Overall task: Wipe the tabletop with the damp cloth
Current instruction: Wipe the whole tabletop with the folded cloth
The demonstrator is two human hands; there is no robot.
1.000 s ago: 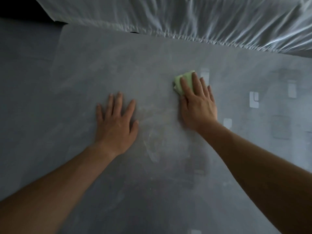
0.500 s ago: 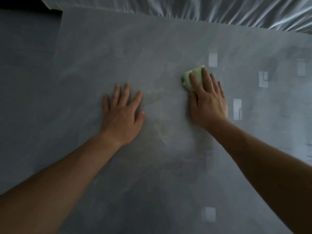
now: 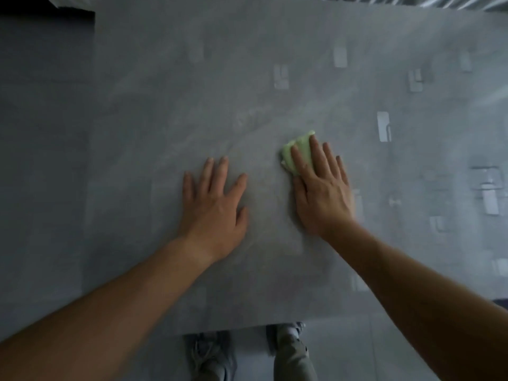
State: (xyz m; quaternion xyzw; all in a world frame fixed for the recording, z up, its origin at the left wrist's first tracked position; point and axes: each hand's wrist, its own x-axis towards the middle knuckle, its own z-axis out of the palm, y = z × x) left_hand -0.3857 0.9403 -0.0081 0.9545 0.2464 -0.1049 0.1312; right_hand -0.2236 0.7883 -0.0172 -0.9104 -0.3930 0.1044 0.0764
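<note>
A grey, glossy tabletop [image 3: 165,105] fills most of the head view. A small pale green cloth [image 3: 295,154] lies on it right of centre. My right hand [image 3: 321,188] presses flat on the cloth with straight fingers, covering its near part. My left hand [image 3: 214,204] rests palm down on the bare tabletop, fingers spread, a short way left of the cloth.
The table's left edge [image 3: 92,160] runs down the frame with darker floor beyond it. The near edge [image 3: 247,329] is at the bottom, with my legs and shoes [image 3: 211,356] below. White crinkled sheeting [image 3: 412,0] lies along the far edge.
The view has tilted down, so the near table edge and my shoes have come into sight. Both hands stay flat, the right one still on the cloth, which has drawn slightly nearer.
</note>
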